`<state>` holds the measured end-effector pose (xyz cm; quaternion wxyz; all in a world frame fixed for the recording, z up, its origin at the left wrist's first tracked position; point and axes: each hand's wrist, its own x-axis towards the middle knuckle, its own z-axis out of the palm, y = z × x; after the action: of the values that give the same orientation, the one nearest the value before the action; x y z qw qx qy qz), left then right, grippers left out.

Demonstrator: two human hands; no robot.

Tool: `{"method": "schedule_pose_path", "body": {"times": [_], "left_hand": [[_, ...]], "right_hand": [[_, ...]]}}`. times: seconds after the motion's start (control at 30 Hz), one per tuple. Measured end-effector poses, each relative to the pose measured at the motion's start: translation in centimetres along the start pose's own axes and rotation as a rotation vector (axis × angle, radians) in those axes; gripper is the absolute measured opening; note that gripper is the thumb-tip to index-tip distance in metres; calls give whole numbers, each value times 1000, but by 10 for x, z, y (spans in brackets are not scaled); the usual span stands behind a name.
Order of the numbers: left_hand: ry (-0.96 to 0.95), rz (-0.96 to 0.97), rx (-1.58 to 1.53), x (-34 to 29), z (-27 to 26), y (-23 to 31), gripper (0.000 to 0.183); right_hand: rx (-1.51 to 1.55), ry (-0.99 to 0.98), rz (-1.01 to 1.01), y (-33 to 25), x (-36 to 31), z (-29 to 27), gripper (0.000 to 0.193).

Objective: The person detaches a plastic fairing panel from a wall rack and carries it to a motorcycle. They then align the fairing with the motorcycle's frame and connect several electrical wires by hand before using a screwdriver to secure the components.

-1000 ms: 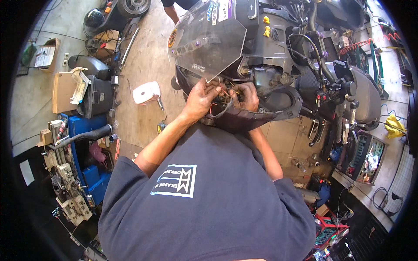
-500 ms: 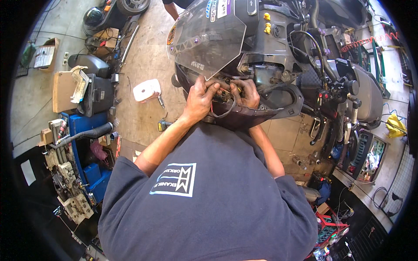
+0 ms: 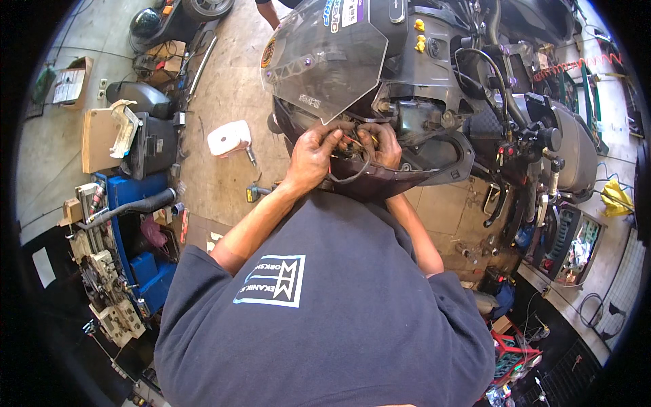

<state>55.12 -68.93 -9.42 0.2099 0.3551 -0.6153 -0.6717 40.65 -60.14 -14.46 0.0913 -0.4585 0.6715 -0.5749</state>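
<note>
Big dark scooter front fairing with tinted clear windscreen (image 3: pixel 324 57): rigid plastic, heavy, stays put. Inside its open nose, a thin bundle of black and orange wires (image 3: pixel 352 150) sits between both hands; it looks soft, light and easily pinched, so grip near the connector ends. Left hand (image 3: pixel 313 154) fingers curl onto the wires. Right hand (image 3: pixel 384 144) fingers are bunched together on them.

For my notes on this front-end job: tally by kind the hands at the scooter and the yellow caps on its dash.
Hands at the wiring: 2, left hand and right hand
Yellow caps on the scooter dash: 2
Total: 4
</note>
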Motion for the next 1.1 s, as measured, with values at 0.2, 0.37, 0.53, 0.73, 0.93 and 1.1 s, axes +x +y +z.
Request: {"method": "schedule_pose_path", "body": {"times": [0.2,0.37,0.53,0.73,0.93,1.1], "left_hand": [[125,1,-212,2,8,-2,28],[75,-121,-200,4,5,0,33],[23,-158,-277,4,4,5,35],[44,-146,-202,5,6,7,34],[55,-133,-32,5,7,11,33],[55,-103,63,6,5,3,35]], "right_hand": [[-37,-2,-26,-1,1,-1,20],[-20,20,54,-3,1,-2,15],[-86,65,-40,-5,1,-5,23],[-75,90,-59,-5,1,-4,32],[-82,92,-101,-3,1,-4,38],[78,136,33,-4,-3,-3,28]]}}
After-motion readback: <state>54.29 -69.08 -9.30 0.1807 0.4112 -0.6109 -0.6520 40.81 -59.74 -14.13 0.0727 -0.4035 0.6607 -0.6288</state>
